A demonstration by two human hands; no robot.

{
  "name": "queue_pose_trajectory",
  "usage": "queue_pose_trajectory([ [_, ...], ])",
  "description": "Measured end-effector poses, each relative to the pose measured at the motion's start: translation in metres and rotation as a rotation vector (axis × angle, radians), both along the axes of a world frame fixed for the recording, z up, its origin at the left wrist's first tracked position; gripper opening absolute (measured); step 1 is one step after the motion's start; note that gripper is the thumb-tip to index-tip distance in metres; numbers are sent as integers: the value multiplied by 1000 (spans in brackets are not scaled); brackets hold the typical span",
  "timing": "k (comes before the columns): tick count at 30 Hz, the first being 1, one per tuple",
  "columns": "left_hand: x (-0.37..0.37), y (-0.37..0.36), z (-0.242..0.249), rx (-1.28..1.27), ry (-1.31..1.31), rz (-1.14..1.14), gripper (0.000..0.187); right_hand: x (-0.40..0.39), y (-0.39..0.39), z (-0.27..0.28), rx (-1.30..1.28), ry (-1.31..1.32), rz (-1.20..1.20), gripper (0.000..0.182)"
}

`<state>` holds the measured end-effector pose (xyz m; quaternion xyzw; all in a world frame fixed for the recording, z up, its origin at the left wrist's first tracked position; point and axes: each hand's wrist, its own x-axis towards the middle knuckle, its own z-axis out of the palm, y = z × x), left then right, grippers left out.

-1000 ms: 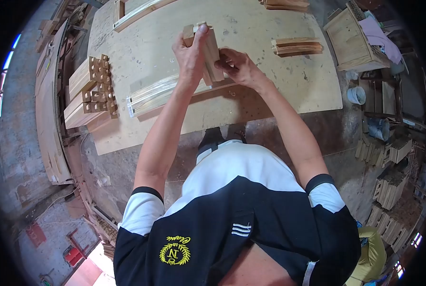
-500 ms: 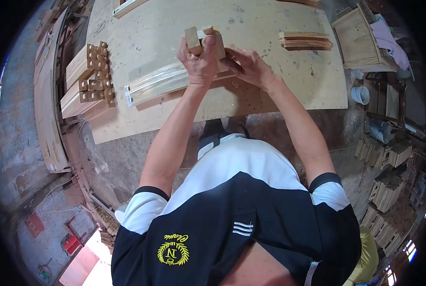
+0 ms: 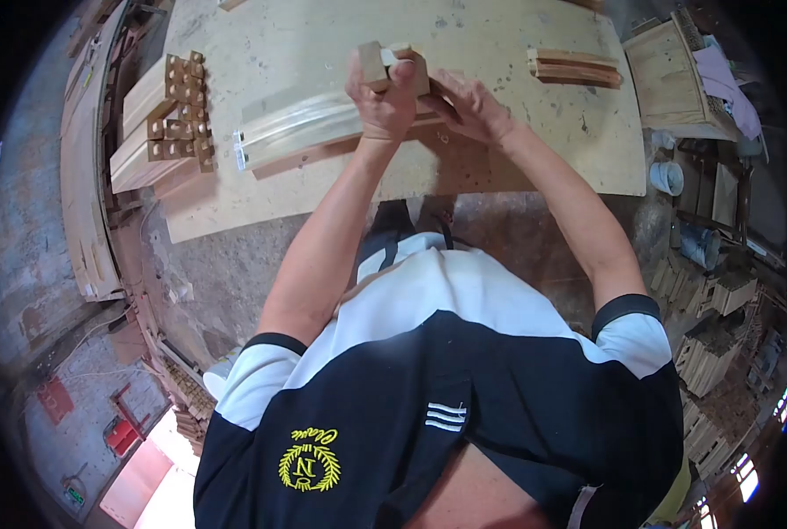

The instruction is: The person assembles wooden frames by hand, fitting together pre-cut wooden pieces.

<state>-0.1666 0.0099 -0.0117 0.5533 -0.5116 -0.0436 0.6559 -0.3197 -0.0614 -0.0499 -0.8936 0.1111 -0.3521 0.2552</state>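
My left hand is wrapped around several short wooden strips, held upright so their cut ends face up toward me. Its thumb lies over the near side of the strips. My right hand is at the right side of the same bunch, fingers and thumb bent against the wood; the fingertips are partly hidden. Below and left of my hands, a long bundle of pale wood strips with a shiny wrapping lies on the board-topped table.
On the table's left stand stacked wooden pieces with holes in their ends. Reddish strips lie at the right. Beyond the right edge are a wooden crate with a pink cloth and a light blue bucket.
Both hands and the held strips have shifted slightly right and a little up in view. The camera view has also moved a little. The grip looks much the same.
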Motion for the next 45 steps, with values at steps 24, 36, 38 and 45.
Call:
queue_pose_trajectory([
  [24, 157, 246, -47, 350, 264, -121, 90, 104, 134, 28, 874, 1, -263, 18],
  [36, 265, 348, -58, 472, 439, 466, 35, 436, 163, 16, 228, 472, 231, 35],
  [38, 264, 346, -42, 481, 543, 463, 33, 443, 166, -35, 51, 307, 252, 44],
  [45, 266, 372, -77, 503, 642, 468, 30, 440, 202, -21, 192, 449, 221, 58],
])
